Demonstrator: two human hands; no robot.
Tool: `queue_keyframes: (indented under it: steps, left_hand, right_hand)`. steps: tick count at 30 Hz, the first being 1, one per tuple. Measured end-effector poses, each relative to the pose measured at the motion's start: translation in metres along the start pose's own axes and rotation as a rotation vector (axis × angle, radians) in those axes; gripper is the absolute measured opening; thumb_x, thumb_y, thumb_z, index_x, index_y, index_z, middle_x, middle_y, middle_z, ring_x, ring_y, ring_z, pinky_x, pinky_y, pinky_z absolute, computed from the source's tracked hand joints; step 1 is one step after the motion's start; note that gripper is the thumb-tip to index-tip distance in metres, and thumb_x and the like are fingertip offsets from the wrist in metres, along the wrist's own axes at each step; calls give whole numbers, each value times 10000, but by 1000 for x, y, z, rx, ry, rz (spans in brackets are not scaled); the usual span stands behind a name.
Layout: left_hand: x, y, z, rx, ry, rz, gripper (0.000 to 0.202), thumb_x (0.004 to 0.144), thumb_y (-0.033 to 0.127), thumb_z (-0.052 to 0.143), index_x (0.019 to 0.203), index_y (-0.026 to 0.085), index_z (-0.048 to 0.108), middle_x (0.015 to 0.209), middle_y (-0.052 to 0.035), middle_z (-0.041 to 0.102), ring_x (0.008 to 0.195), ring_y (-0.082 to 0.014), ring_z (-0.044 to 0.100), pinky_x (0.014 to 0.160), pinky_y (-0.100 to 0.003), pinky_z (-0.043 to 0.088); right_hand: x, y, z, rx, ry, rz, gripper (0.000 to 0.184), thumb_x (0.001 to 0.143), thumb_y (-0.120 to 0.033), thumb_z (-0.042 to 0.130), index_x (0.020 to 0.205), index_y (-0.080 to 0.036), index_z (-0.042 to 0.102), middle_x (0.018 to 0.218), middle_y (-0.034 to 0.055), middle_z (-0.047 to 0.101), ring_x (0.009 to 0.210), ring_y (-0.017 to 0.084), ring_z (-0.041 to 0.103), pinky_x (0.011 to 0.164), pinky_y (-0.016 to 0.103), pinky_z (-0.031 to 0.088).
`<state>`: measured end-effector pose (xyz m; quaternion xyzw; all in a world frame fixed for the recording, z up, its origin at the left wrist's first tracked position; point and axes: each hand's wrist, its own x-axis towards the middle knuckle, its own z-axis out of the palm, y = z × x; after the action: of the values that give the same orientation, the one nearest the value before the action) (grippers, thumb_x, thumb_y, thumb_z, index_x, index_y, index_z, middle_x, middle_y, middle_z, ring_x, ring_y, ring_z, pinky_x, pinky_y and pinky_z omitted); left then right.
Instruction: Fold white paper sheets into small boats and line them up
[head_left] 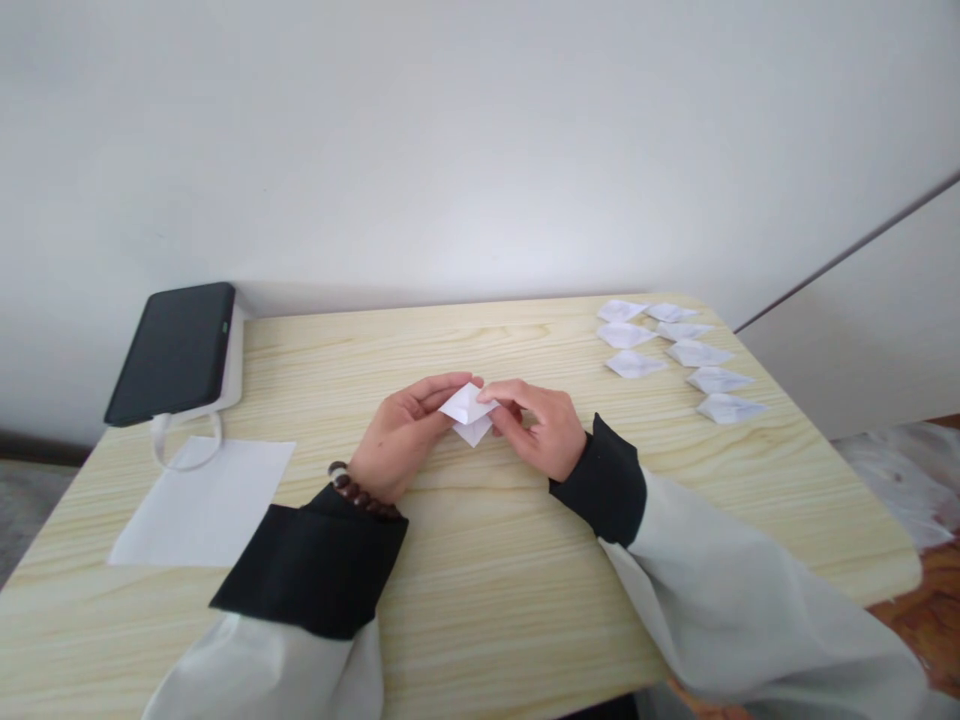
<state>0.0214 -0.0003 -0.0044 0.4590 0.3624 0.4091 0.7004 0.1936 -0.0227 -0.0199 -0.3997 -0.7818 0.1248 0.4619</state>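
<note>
A small folded white paper piece [467,412] is held between both hands just above the middle of the light wooden table [480,560]. My left hand [401,435] cups it from the left, fingers curled under and behind the paper. My right hand [536,425] pinches its right corner with thumb and forefinger. A dark bead bracelet [360,492] circles my left wrist. Both sleeves are pale with black cuffs.
Several finished folded white paper shapes [679,358] lie in two rows at the table's far right. A flat white sheet [206,500] lies at the left. Behind it a dark phone [174,350] leans on a white stand with a looped cable. A wall backs the table.
</note>
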Motion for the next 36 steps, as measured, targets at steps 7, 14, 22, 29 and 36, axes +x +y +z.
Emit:
queue_keyframes:
  steps: [7, 14, 22, 29, 36]
  left_hand:
    - [-1, 7, -4, -200, -42, -186, 294, 755, 94, 633, 1045, 123, 665, 1043, -96, 701, 963, -194, 640, 864, -318, 502]
    - [-1, 7, -9, -253, -100, -179, 348, 692, 55, 568, 1021, 101, 672, 1101, -120, 674, 996, -220, 616, 841, -328, 506]
    - [-2, 3, -3, -100, -35, -145, 285, 753, 206, 686, 1029, 138, 664, 1078, -91, 683, 943, -175, 627, 847, -299, 496]
    - [-1, -1, -3, 15, 19, -78, 356, 703, 297, 735, 1014, 137, 666, 1019, -101, 704, 905, -198, 650, 813, -319, 518]
    - [-1, -1, -3, 99, 69, -57, 324, 680, 333, 751, 952, 163, 704, 824, -58, 726, 741, -162, 650, 670, -259, 528]
  right_hand:
    - [2, 4, -7, 22, -1, -87, 158, 836, -105, 531, 949, -162, 627, 855, 51, 704, 684, 100, 619, 659, 209, 485]
    - [1, 8, -9, 45, -45, -109, 188, 823, -81, 495, 919, -161, 636, 766, 52, 682, 672, 116, 622, 637, 232, 497]
    - [0, 7, -8, 39, -49, -130, 218, 815, -92, 469, 889, -184, 652, 813, 50, 691, 745, 124, 648, 679, 239, 517]
    - [-1, 6, -10, 65, -64, -109, 252, 786, -92, 471, 877, -200, 680, 822, 44, 696, 727, 117, 647, 674, 242, 528]
    - [1, 5, -10, 70, -53, -164, 267, 781, -78, 475, 893, -197, 686, 806, 47, 700, 705, 111, 648, 648, 229, 529]
